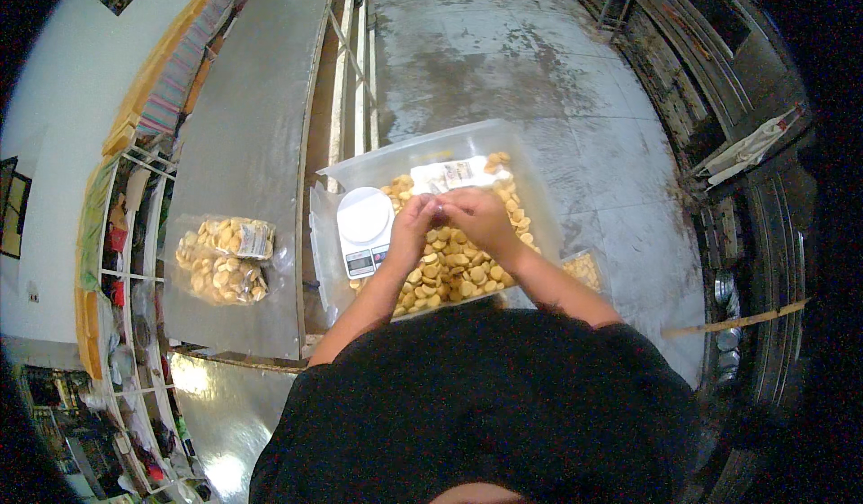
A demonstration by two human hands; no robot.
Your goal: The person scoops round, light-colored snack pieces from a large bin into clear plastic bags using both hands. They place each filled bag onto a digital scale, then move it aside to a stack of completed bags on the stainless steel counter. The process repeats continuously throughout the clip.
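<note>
Before me stands a translucent plastic bin (472, 137) with many round cookies (465, 268) in it. My left hand (412, 231) and my right hand (482, 221) meet above the cookies, fingertips together at what looks like a small piece of clear plastic, too small to make out well. A white digital kitchen scale (364, 224) lies at the bin's left side, its round plate bare. Just beyond my hands, white packaging with a printed label (458, 172) rests on the cookies.
Filled clear bags of cookies (226, 258) lie on the grey metal table (236, 119) at left. A smaller container of pale pieces (583, 271) is right of the bin. Shelves (138, 275) stand far left. A wooden stick (741, 318) crosses at the right.
</note>
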